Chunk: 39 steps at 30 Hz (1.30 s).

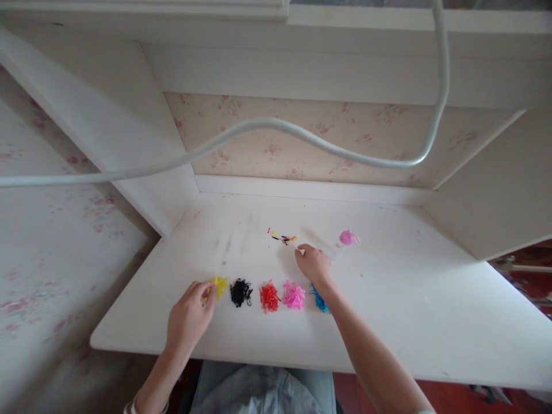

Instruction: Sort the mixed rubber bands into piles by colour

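A row of small rubber-band piles lies along the near part of the white desk (pixel 397 322): yellow (pixel 221 285), black (pixel 241 292), red (pixel 269 296), pink (pixel 294 295) and blue (pixel 319 299). My left hand (pixel 190 313) is at the yellow pile, its fingertips pinched together and covering part of it. Farther back, my right hand (pixel 313 265) has its fingers closed just to the right of a small scatter of mixed bands (pixel 284 238) in black, yellow and red. What either pinch holds is too small to make out. My right forearm partly hides the blue pile.
A round pink item (pixel 347 237) with a pale loop lies behind and right of my right hand, near something small and transparent. A white cable (pixel 276 123) hangs across the view above the desk. Side panels and a shelf enclose the desk's back.
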### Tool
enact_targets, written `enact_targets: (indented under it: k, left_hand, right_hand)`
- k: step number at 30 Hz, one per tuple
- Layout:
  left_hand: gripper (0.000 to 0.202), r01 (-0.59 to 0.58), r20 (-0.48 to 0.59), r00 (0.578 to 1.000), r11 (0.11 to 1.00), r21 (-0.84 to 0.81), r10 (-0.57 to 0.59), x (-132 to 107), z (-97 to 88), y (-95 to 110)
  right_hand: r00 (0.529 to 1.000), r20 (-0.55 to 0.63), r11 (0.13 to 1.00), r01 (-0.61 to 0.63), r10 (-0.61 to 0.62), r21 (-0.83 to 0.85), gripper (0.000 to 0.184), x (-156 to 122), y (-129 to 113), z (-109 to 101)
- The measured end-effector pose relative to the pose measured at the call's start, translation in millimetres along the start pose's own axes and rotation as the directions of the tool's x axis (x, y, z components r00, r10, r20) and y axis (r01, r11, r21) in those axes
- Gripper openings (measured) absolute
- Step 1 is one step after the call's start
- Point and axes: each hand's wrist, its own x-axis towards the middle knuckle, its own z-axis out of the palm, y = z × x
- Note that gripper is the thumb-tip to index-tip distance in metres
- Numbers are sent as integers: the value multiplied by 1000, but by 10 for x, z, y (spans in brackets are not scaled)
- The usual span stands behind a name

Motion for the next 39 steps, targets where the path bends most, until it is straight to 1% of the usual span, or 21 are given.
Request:
enact_targets:
  k: [2, 4, 7, 10, 13, 17, 21, 24, 29, 31, 34, 37, 39]
  left_hand:
    - [19, 8, 1, 1000, 999, 39, -8, -97, 2, -90]
    - [18, 26, 8, 1000, 995, 97, -27, -146, 11, -141]
    - [18, 63, 32, 997, 981, 184, -70, -171, 20, -155]
    - [18, 85, 74, 992, 974, 209, -102, -180, 22, -143]
    - [17, 86, 93, 990, 979, 187, -105, -180, 27, -146]
    - [18, 84, 71, 993, 987, 141, -94, -186, 52, -189]
    - [19, 71, 26, 997, 997, 36, -72, -243, 100, -257]
    - [18, 69, 0, 998, 996, -48, -69, -303, 134, -297]
    - [16, 73, -34, 996, 983, -168, -80, -328, 135, -313]
    - [17, 93, -41, 994, 971, -218, -104, -318, 120, -312]
    - [18, 145, -37, 986, 950, -278, -161, -310, 102, -318]
    - [19, 203, -32, 974, 924, -323, -225, -317, 103, -334]
    - [20, 244, -29, 962, 906, -345, -270, -323, 109, -349]
  right_hand:
    - [999, 16, 999, -29, 29, -24, 39, 160, -40, 56]
    - [998, 35, 998, -51, 53, -44, 40, 269, -63, 113]
    - [996, 57, 996, -69, 72, -57, 43, 375, -89, 178]
    - [995, 64, 996, -69, 73, -58, 43, 456, -108, 209]
    - [996, 62, 996, -60, 63, -61, 42, 519, -117, 227]
    - [997, 41, 996, -61, 64, -69, 40, 548, -111, 249]
    - [998, 5, 996, -63, 63, -63, 41, 498, -73, 245]
    - [999, -22, 998, -42, 41, -48, 42, 427, -31, 218]
    - [997, -44, 998, 58, -58, 6, 41, 266, -39, 150]
    - [992, -39, 992, 120, -118, 41, 41, 164, -112, 136]
    - [973, -11, 968, 232, -232, 95, 40, -53, -328, 155]
    - [927, 44, 920, 362, -372, 153, 36, -322, -643, 230]
    - [867, 96, 865, 467, -489, 185, 35, -496, -875, 301]
